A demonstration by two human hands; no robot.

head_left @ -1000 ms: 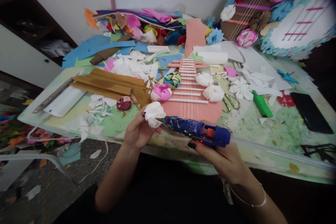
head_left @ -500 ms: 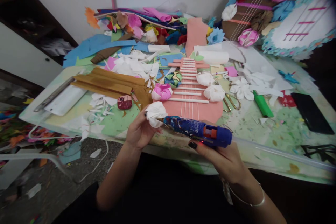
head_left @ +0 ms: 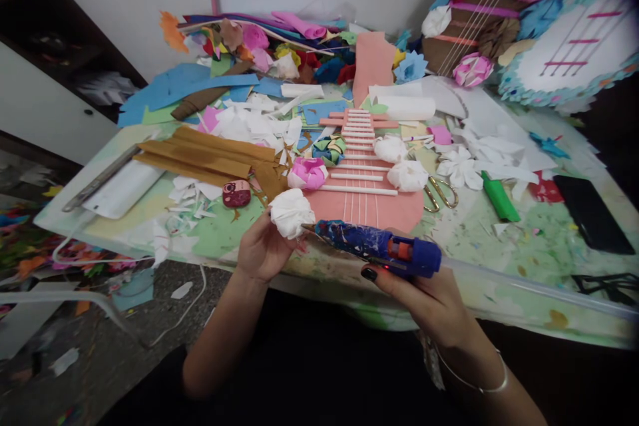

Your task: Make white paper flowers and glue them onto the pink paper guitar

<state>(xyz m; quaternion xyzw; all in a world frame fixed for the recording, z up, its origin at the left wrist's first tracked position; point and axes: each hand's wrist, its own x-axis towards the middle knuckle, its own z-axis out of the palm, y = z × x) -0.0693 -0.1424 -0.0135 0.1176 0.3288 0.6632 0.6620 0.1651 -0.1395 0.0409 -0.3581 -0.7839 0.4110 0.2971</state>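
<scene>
A person's left hand (head_left: 262,256) is pinching a white paper flower (head_left: 292,213) near the front of a cluttered table (head_left: 449,223), at eight o'clock from the center of the view, while the right hand (head_left: 434,303) is gripping a blue glue gun (head_left: 374,244) between three and four o'clock from the bloom. The gun's long axis is running nearly level, its nozzle pointing toward nine o'clock and tilting slightly up; the tip is ending at the flower's four o'clock rim, though whether the two are touching cannot be told. The round flower is showing no clear long axis. Toward two o'clock from it, a salmon paper guitar (head_left: 399,206) is lying lengthwise from six to twelve, its neck pointing to twelve. The flower is hiding most of the left fingertips, the gun is covering most of the right fingers and part of the guitar's lower edge, and a clear stick (head_left: 539,287) is trailing toward four o'clock, its far end getting lost at the frame's edge.
</scene>
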